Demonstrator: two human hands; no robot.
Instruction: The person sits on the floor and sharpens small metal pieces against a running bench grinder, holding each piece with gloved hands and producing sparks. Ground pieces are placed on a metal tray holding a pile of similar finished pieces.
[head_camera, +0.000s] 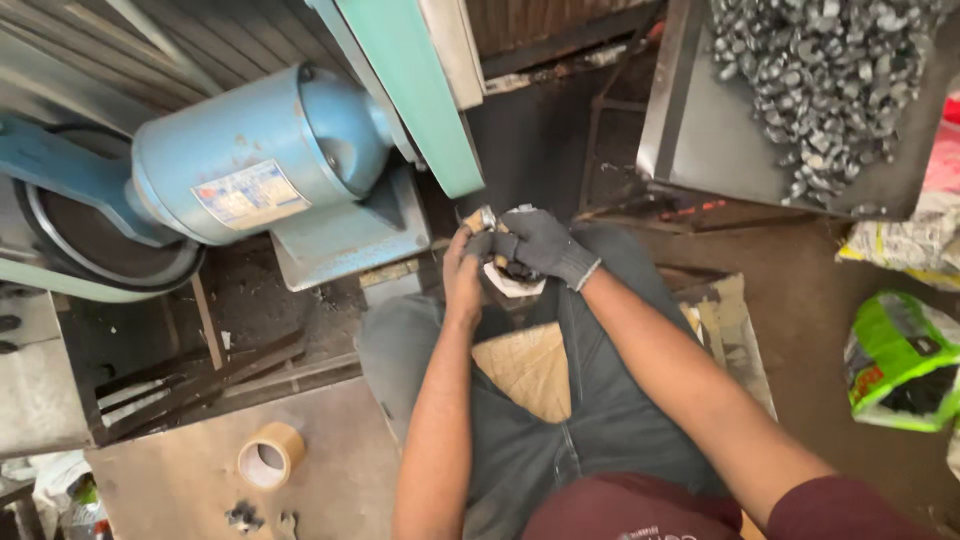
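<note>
My bare left hand (461, 272) and my right hand (537, 246), which wears a dark grey knit glove, meet over my knees just in front of the grinder. Between them they pinch a small shiny metal piece (483, 218); the left fingers grip it from the left and the gloved fingers close on it from the right. A white scrap (516, 285) shows just under the glove. The piece sits close below the green belt arm (412, 80) of the machine.
A blue motor (250, 150) and a dark wheel (95, 240) stand at left. A metal tray (700, 130) heaped with small silvery parts (830, 70) is at upper right. A tape roll (268, 457) lies lower left, a green bag (900, 360) at right.
</note>
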